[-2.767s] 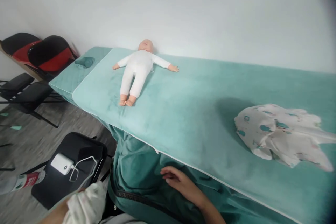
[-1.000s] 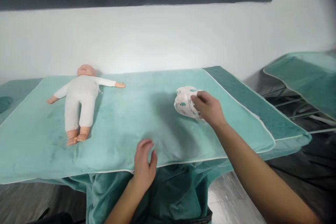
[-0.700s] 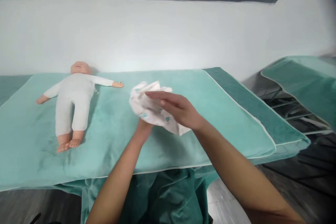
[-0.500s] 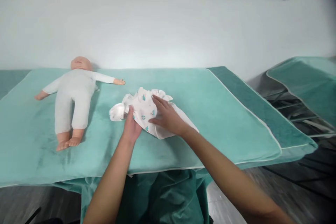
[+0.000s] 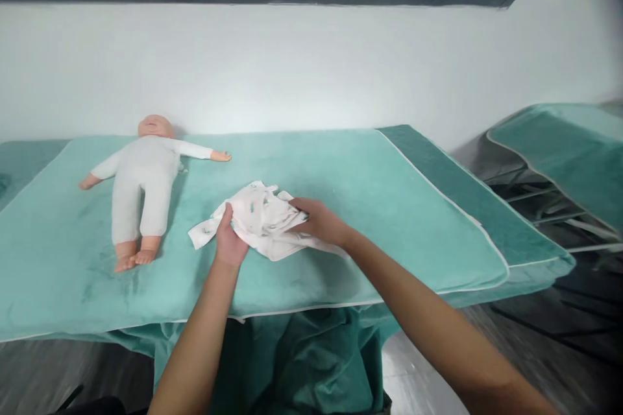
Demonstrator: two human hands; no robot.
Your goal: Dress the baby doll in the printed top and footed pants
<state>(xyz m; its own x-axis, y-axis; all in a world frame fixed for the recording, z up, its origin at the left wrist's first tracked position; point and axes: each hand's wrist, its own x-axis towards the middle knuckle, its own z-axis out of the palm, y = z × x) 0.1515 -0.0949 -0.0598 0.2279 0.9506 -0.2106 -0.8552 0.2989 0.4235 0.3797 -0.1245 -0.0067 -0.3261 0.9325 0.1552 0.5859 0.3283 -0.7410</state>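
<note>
I've got the teal bed (image 5: 389, 188) bearing the doll (image 5: 146, 168), face up in white, arms spread, head by the wall (image 5: 311, 71). White cloth (image 5: 265, 224): rumpled, folded over itself, small teal prints, narrow flap out left, tail trailing right. It's over the bed's near middle, right of the doll and apart from it, between both hands. My left hand (image 5: 231, 240) comes up from below, thumb on top, fingers hidden under, clamped on the cloth. My right hand (image 5: 318, 220) reaches in from the right, forearm slanting, fingers bent and pinching its right folds.
</note>
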